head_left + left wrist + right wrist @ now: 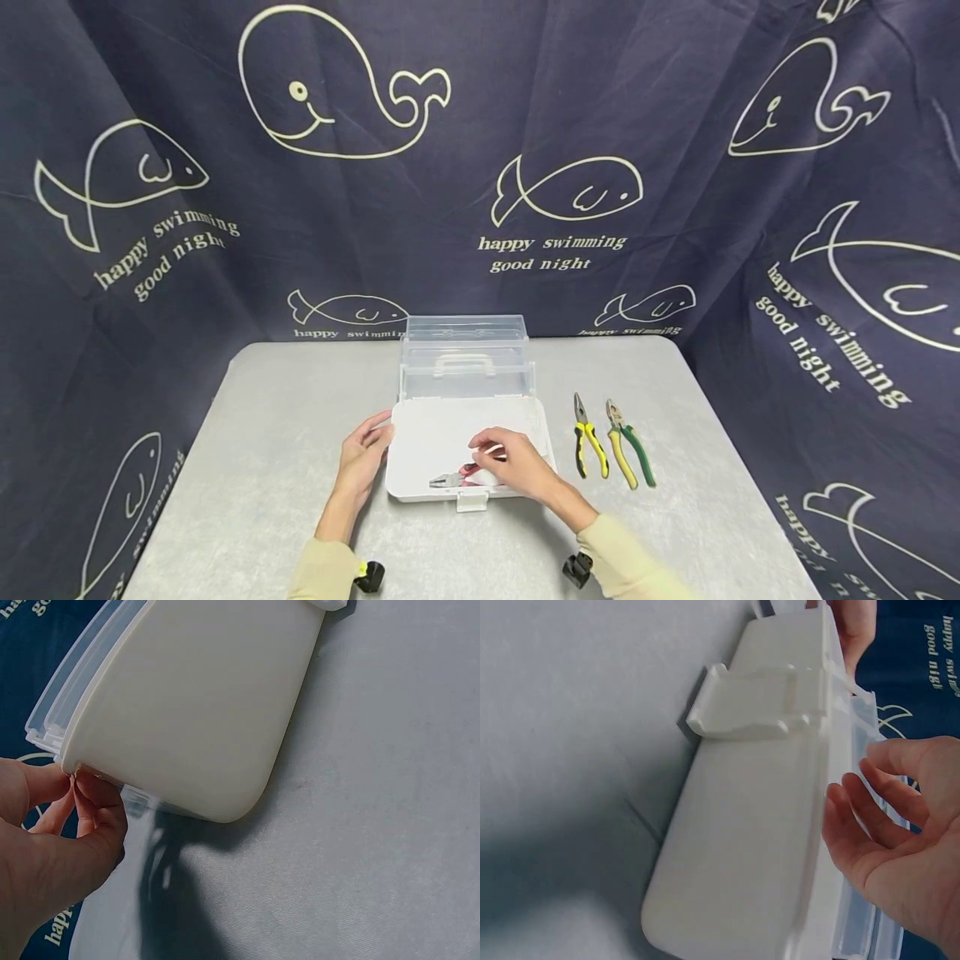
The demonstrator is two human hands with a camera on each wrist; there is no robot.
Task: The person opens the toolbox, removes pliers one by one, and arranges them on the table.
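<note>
A white storage box (435,425) stands on the table with its front latch (472,501) hanging down; the latch also shows in the right wrist view. Pliers with red handles (447,481) lie inside, along the front. My left hand (363,457) pinches the box's rim at its left side, thumb and fingertips meeting at the back corner in the left wrist view. Over the box's front right part hovers my right hand (517,462), its fingers loosely bent with nothing between them in the right wrist view. In the head view it partly covers the red handles.
Behind the box rise clear plastic tiers (465,383). To its right lie long-nose pliers with yellow-black handles (590,437) and pliers with yellow-green handles (632,446). A dark printed curtain (465,192) surrounds the grey table (300,400).
</note>
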